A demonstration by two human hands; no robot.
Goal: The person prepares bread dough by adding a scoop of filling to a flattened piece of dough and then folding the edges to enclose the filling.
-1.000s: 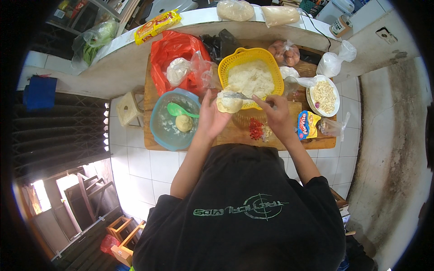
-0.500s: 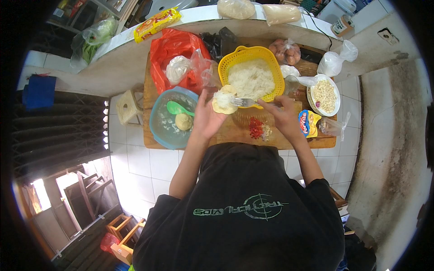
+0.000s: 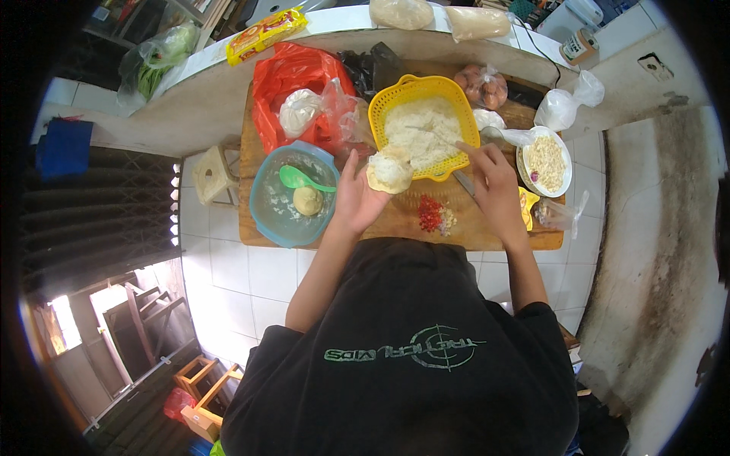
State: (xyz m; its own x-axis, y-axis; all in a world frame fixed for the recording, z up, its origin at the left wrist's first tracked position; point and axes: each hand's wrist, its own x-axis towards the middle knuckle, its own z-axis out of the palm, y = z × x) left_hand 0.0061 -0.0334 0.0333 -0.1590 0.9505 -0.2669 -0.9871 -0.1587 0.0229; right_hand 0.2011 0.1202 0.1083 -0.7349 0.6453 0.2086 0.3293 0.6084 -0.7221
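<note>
- In the head view, two hands are seen above one wooden bench (image 3: 546, 240).
- One flattened dough round (image 3: 388, 182), topped with one white shredded mound (image 3: 390, 169), is held in the left hand (image 3: 360, 196), which is half open, palm up, with the fingers loosely curled.
- One fork (image 3: 435, 134) is gripped in the right hand (image 3: 494, 181), its thumb and fingers closed on the handle; the fork's head is set over white shreds (image 3: 420, 114) in one yellow basket (image 3: 391, 93).
- One dough ball (image 3: 308, 201) and one green spoon (image 3: 296, 178) are contained in one blue basin (image 3: 274, 216), left of the left hand.
- Two chopped heaps are laid side by side, touching: one red heap (image 3: 430, 213) and one pale heap (image 3: 447, 223).
- One white bowl (image 3: 566, 163) is filled with pale chopped pieces (image 3: 546, 158).
- One red bag (image 3: 272, 85) is placed behind the basin.
- One yellow packet (image 3: 526, 205) is partly hidden by the right hand.
- Two bags of pale contents (image 3: 401, 14) are set on the ledge (image 3: 338, 30).
</note>
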